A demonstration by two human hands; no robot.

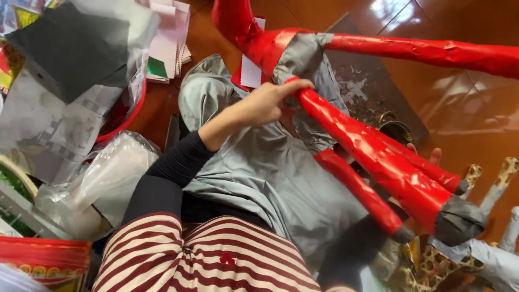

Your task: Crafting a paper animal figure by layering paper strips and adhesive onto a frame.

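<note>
A large paper figure with long legs wrapped in glossy red paper [378, 157] and a grey paper body [308, 59] lies across my lap. My left hand [265, 103] rests on the top of one red leg where it joins the grey body, fingers pressed flat on the red paper. My right hand [427, 157] is mostly hidden behind the red legs; only fingertips show past them, so its grip is unclear. The leg ends are capped in dark grey paper [459, 219].
A grey cloth [259, 167] covers my lap on the wooden floor [465, 113]. To the left are a red basin [121, 116] with paper sheets, clear plastic bags [102, 178] and a red tin [43, 259]. Spotted and grey figure legs [486, 254] lie at lower right.
</note>
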